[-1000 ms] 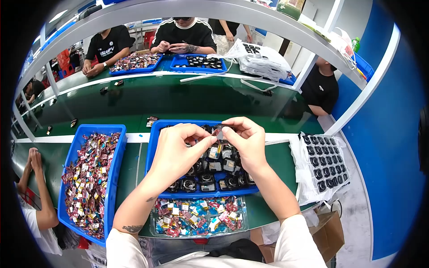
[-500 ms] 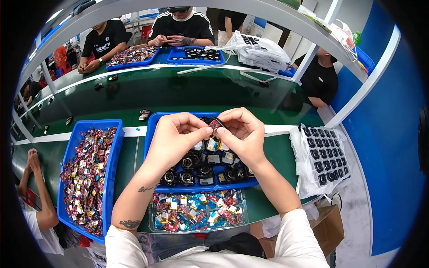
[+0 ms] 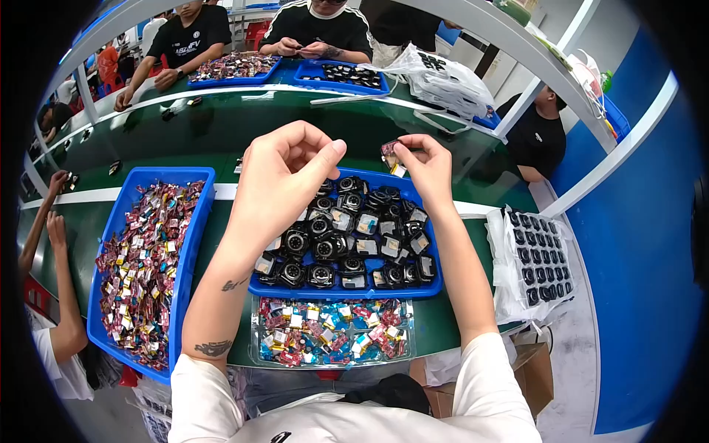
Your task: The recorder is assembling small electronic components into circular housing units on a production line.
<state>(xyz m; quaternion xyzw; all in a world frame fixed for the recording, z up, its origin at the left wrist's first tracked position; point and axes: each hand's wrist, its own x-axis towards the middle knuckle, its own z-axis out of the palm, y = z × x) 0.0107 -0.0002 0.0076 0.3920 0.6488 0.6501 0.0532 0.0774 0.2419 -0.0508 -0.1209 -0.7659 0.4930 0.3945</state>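
Note:
Between the thumb and fingers of my right hand (image 3: pixel 430 171) is a small red circuit board (image 3: pixel 388 152) with a white and yellow piece hanging from it. It is held above the far right edge of a blue tray (image 3: pixel 347 293). My left hand (image 3: pixel 284 162) hovers over the tray's far left part, fingers loosely curled and thumb apart, with nothing seen in it. The tray carries many black watch-like cases (image 3: pixel 322 276), some showing round dials and others pale flat backs. Nearest my body, a clear plastic tray (image 3: pixel 255 347) contains small red, blue and white boards.
A deep blue bin (image 3: pixel 193 255) of red boards stands at left, beside a co-worker's arms (image 3: pixel 65 273). To the right, a white-wrapped tray (image 3: pixel 502 292) bears rows of black parts. Across the green table (image 3: pixel 295 122), co-workers sit behind more blue trays (image 3: pixel 343 87). A white post (image 3: pixel 617 148) rises at right.
My hands, together on a small red and black piece before, have separated. The right moved away right and farther off with the red board; the left lifted off. The co-worker's arms at left shifted.

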